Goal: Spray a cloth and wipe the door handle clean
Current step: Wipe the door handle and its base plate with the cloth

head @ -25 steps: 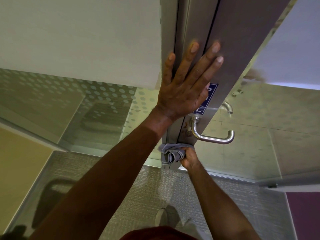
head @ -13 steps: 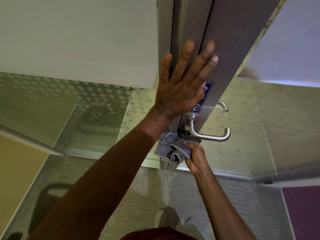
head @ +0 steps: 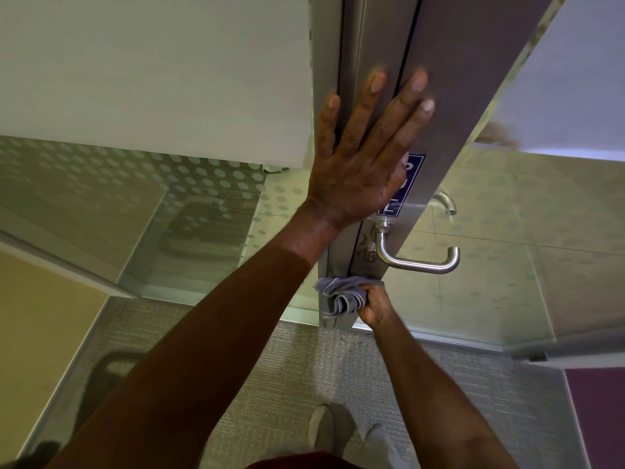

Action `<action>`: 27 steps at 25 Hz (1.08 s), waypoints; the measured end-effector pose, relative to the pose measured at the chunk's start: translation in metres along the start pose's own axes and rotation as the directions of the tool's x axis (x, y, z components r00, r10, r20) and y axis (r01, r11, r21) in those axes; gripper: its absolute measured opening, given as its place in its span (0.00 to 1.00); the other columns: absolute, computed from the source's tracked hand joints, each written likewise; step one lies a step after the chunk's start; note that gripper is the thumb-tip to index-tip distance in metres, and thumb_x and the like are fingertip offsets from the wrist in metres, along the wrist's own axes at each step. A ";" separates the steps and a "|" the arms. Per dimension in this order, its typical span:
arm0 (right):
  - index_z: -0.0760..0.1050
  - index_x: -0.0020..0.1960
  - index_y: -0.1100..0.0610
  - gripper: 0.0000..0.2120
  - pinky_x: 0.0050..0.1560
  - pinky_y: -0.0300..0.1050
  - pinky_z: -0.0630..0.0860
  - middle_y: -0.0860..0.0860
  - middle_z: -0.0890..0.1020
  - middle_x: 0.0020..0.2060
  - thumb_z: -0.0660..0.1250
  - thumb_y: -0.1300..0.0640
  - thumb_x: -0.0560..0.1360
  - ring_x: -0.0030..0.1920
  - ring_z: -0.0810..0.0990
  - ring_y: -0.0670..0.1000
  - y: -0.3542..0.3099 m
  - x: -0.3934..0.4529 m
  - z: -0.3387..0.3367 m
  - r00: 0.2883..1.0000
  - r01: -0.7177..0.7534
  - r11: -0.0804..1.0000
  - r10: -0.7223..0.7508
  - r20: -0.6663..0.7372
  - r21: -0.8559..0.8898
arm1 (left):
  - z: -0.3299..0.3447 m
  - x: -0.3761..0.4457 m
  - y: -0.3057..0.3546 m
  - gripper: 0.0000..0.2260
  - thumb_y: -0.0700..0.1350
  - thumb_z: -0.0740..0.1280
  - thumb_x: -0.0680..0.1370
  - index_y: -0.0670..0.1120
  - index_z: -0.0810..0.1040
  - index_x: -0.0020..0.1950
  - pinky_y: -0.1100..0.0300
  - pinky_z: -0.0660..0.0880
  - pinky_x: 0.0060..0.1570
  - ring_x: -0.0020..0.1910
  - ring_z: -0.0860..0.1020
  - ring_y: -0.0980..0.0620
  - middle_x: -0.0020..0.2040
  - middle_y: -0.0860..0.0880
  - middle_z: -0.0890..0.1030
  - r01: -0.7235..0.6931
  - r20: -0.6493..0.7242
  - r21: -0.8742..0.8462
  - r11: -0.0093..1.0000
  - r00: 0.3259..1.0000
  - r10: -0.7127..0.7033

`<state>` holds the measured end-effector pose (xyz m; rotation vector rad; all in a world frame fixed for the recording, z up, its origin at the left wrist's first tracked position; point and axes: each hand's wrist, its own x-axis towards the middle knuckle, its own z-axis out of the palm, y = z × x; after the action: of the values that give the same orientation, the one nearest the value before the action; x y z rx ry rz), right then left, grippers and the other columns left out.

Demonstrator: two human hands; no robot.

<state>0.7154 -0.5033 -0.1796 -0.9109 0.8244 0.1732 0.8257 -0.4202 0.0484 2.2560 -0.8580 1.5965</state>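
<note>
Our left hand (head: 358, 164) lies flat and spread on the door edge (head: 449, 79), half covering a blue sign (head: 404, 184) we cannot read. Below the door handle (head: 419, 258), our right hand (head: 375, 302) grips the bunched grey cloth (head: 341, 296) against the door; its fingers are hidden.

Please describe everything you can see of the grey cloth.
The grey cloth looks like soft fabric, bunched into loose folds. The right hand grips it from the right and presses it against the metal door edge, just below the lever handle, not on it. Whether it is damp cannot be told.
</note>
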 end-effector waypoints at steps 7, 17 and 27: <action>0.74 0.56 0.66 0.12 0.45 0.47 0.79 0.60 0.80 0.47 0.56 0.75 0.79 0.45 0.80 0.56 -0.015 -0.027 0.002 0.976 0.216 0.975 -0.215 0.016 -0.051 | -0.001 0.000 0.001 0.28 0.48 0.67 0.81 0.49 0.66 0.81 0.41 0.39 0.83 0.81 0.56 0.42 0.79 0.48 0.70 0.001 -0.017 -0.002 1.000 1.000 -0.001; 0.63 0.76 0.56 0.27 0.67 0.51 0.76 0.56 0.72 0.70 0.61 0.70 0.79 0.66 0.75 0.56 0.002 -0.068 0.009 0.753 0.505 0.579 -0.658 -0.001 -0.640 | -0.006 0.001 0.002 0.27 0.47 0.67 0.81 0.49 0.66 0.80 0.41 0.41 0.83 0.78 0.64 0.40 0.78 0.47 0.76 -0.014 -0.011 -0.006 1.000 1.000 0.014; 0.75 0.65 0.70 0.18 0.55 0.60 0.82 0.72 0.82 0.57 0.60 0.75 0.77 0.48 0.84 0.63 -0.010 -0.054 0.012 0.993 0.042 0.981 -0.062 -0.101 -0.192 | -0.010 0.004 0.002 0.27 0.46 0.67 0.81 0.49 0.66 0.80 0.38 0.50 0.81 0.78 0.64 0.40 0.77 0.47 0.76 -0.023 -0.020 -0.036 0.999 1.000 0.022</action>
<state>0.6895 -0.4895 -0.1317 -1.1277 0.8928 0.1600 0.8174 -0.4178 0.0551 2.2097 -0.9030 1.5965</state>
